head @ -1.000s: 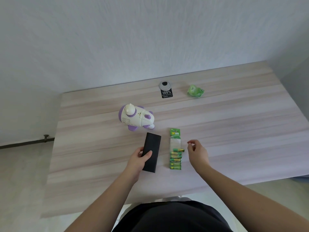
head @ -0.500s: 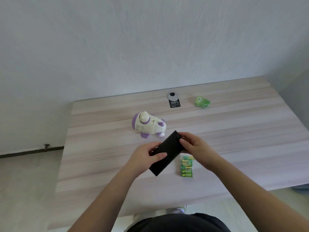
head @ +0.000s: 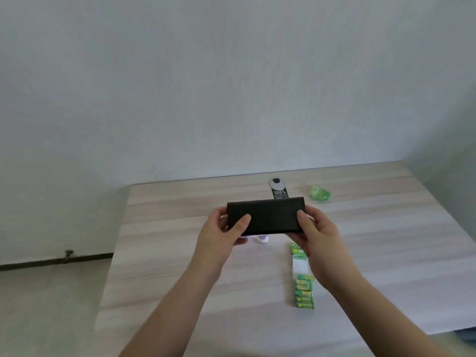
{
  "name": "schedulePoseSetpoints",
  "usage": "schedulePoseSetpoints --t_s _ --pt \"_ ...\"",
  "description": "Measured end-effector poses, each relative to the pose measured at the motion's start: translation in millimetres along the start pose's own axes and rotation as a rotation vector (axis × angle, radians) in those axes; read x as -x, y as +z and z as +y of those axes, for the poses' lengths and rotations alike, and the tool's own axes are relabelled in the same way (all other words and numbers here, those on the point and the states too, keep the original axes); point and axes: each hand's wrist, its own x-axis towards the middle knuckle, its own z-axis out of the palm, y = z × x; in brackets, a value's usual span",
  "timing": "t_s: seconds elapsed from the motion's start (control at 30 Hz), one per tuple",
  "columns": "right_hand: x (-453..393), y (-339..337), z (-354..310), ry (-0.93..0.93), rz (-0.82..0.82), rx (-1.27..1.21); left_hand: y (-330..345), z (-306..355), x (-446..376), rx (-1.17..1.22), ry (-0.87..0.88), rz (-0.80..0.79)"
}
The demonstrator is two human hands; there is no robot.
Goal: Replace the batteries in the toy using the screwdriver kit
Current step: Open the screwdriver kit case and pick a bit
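The black kit case [head: 265, 216] has gone up off the counter [head: 386, 240] and turned flat and sideways — now it is held in the air. The left hand [head: 221, 233] grips its left end, the right hand [head: 313, 231] grips its right end. The toy [head: 262, 238] hides behind it — only a bit shows. The battery pack [head: 303, 292] lies near the right wrist.
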Motion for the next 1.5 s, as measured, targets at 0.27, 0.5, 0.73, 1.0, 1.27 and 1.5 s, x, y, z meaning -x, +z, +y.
schedulePoseSetpoints --t_s 0.27,0.5,0.73,1.0,1.27,1.5 --pt "7.2 28.4 -40.2 -0.085 -0.137 0.062 -3.5 42.2 -8.5 0.068 0.12 0.122" --pt "5.9 36.1 -60.0 -0.12 -0.127 0.048 -11.1 73.2 -5.4 0.028 0.183 0.083" --pt "4.8 38.5 -63.5 -0.107 -0.115 0.063 -21.8 98.9 0.7 0.049 0.173 -0.047" --pt "9.9 51.6 -80.8 -0.264 -0.114 0.181 -23.8 138.5 -5.5 0.124 0.093 -0.125" --pt "14.0 68.6 -108.1 -0.18 -0.219 -0.119 -3.0 152.0 -5.4 0.434 0.172 0.002" --pt "13.7 89.8 -123.9 -0.271 -0.201 -0.196 29.7 173.3 1.4 0.757 0.25 0.021"
